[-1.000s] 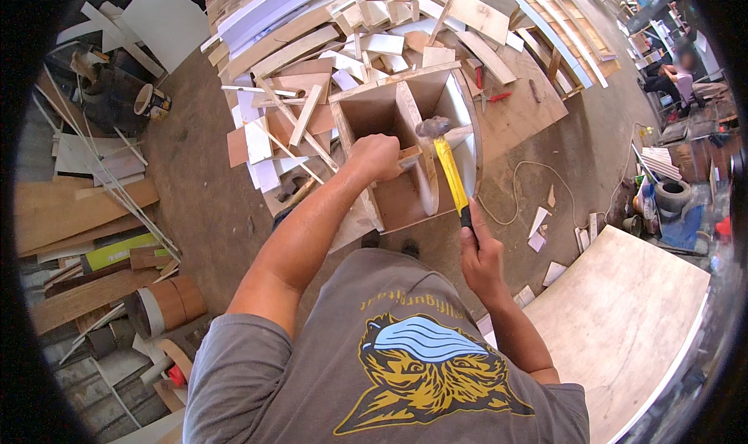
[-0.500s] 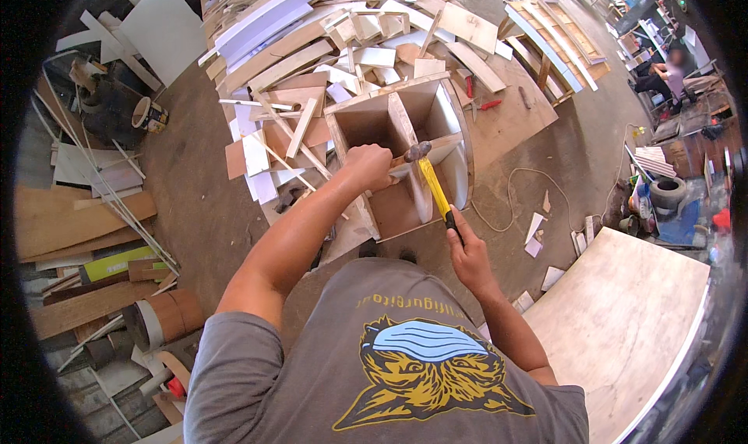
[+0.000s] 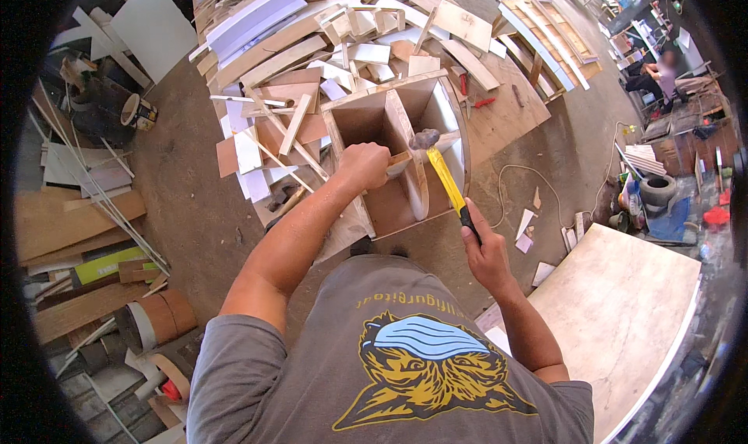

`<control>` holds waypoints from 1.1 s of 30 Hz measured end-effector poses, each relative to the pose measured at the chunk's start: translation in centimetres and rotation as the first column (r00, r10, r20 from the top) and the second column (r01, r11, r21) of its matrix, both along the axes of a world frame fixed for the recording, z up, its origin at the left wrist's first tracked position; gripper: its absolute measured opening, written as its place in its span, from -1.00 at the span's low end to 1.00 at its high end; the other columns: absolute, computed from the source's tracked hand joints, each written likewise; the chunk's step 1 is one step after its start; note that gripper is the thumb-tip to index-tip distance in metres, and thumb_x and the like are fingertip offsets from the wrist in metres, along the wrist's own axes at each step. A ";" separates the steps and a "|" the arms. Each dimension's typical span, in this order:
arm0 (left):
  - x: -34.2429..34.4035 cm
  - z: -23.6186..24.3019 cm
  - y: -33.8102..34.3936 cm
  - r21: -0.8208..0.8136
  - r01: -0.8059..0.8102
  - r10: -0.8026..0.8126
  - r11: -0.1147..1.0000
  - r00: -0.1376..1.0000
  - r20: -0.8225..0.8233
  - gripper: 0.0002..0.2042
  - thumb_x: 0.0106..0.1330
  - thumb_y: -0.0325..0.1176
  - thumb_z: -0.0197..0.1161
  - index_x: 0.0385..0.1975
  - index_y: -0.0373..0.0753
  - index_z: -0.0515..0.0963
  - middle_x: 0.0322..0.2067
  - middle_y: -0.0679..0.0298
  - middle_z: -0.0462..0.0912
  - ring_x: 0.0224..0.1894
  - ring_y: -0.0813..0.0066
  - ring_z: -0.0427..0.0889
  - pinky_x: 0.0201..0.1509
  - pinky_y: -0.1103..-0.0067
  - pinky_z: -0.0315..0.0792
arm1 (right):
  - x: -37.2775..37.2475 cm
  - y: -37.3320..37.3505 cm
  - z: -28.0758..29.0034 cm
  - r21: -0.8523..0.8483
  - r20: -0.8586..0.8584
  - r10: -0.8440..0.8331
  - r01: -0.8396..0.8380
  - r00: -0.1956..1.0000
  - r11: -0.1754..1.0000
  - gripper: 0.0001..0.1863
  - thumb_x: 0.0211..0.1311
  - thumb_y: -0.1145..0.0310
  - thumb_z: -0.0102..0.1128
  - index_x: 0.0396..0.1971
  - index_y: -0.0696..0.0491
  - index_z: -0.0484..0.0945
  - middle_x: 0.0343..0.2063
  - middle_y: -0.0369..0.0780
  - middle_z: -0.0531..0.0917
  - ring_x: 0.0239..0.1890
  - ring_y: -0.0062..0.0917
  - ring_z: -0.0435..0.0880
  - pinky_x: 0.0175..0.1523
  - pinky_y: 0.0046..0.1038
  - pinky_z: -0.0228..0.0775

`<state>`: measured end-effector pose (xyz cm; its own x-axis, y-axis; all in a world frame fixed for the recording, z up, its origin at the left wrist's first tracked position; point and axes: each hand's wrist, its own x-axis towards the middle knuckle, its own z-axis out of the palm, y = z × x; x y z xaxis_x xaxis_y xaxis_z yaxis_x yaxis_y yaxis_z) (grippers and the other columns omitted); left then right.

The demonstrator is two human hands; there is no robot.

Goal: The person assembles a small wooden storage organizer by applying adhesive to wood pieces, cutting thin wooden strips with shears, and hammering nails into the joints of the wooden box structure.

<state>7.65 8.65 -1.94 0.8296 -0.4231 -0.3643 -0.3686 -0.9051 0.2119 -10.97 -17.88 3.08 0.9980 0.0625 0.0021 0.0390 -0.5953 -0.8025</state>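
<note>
A wooden box with several compartments, split by crossing dividers, stands before me with its openings facing up. My left hand reaches over its left side, fingers closed on a short wooden piece near the middle divider. In my right hand is a hammer with a yellow handle and black grip. Its metal head hangs over the middle of the box, just right of the wooden piece and apart from it. My left fingertips are partly hidden.
Wood offcuts lie heaped left of and beyond the box. Red-handled pliers rest on a board to its right. A large pale panel lies at lower right, with a cord on the floor. Another person sits far right.
My right hand and the hammer have shifted right, and the hammer head has moved away from the wooden piece. My left hand stays closed at nearly the same place on the box.
</note>
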 end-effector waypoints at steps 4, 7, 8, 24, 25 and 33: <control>0.1 -0.1 -0.1 -0.052 0.016 -0.015 0.999 1.000 0.017 -0.79 0.08 -0.33 0.37 -0.28 -0.11 0.81 -0.25 0.09 0.82 -0.16 0.08 0.82 -0.09 0.24 0.69 | -0.3 1.3 -3.1 -0.008 0.064 -0.027 0.028 0.998 1.000 -0.44 0.53 0.42 0.15 0.48 0.07 0.34 -0.26 0.10 0.71 -0.37 -0.58 0.60 -0.20 -0.42 0.50; 0.0 0.1 0.1 -0.076 0.010 -0.010 0.997 1.000 0.006 -0.79 0.09 -0.33 0.37 -0.28 -0.11 0.81 -0.25 0.09 0.82 -0.16 0.08 0.82 -0.09 0.25 0.69 | -0.1 1.6 -3.1 -0.002 -0.059 -0.005 0.005 0.998 1.000 -0.43 0.53 0.43 0.15 0.48 0.07 0.34 -0.16 0.16 0.71 -0.31 -0.52 0.67 -0.15 -0.42 0.52; 0.0 0.1 0.1 -0.053 0.030 -0.030 0.998 0.999 0.012 -0.79 0.09 -0.33 0.37 -0.28 -0.11 0.81 -0.25 0.10 0.82 -0.16 0.08 0.82 -0.09 0.24 0.69 | -0.3 1.7 -2.6 -0.003 -0.059 -0.001 0.001 0.998 1.000 -0.43 0.53 0.43 0.15 0.48 0.07 0.34 -0.16 0.16 0.71 -0.31 -0.52 0.67 -0.15 -0.42 0.52; 0.1 -0.9 0.0 -0.007 0.030 -0.030 1.000 1.000 0.010 -0.69 0.12 -0.20 0.39 -0.10 0.06 0.80 -0.22 0.16 0.83 -0.13 0.12 0.82 -0.09 0.25 0.70 | -0.9 2.6 -1.9 -0.051 -0.076 -0.044 0.040 0.996 0.998 -0.42 0.56 0.31 0.13 0.51 -0.05 0.32 -0.31 0.22 0.65 -0.39 -0.26 0.73 -0.19 -0.31 0.54; 0.1 -1.0 -0.1 -0.005 0.034 -0.034 0.999 0.999 0.009 -0.69 0.12 -0.20 0.39 -0.10 0.06 0.80 -0.22 0.16 0.83 -0.13 0.12 0.82 -0.09 0.25 0.70 | -0.8 2.6 -2.2 -0.138 -0.197 -0.030 0.002 0.980 0.990 -0.42 0.56 0.31 0.13 0.51 -0.06 0.32 -0.30 0.22 0.65 -0.41 -0.34 0.70 -0.20 -0.33 0.53; -0.6 0.9 -0.5 -0.004 0.006 -0.006 1.000 1.000 0.010 -0.79 0.14 -0.33 0.36 -0.23 -0.04 0.82 -0.23 0.16 0.83 -0.14 0.12 0.82 -0.12 0.28 0.69 | -1.1 2.8 -1.4 0.014 -0.125 -0.074 0.076 0.989 0.997 -0.43 0.56 0.29 0.13 0.50 -0.07 0.31 -0.27 0.24 0.64 -0.37 -0.07 0.75 -0.22 -0.26 0.51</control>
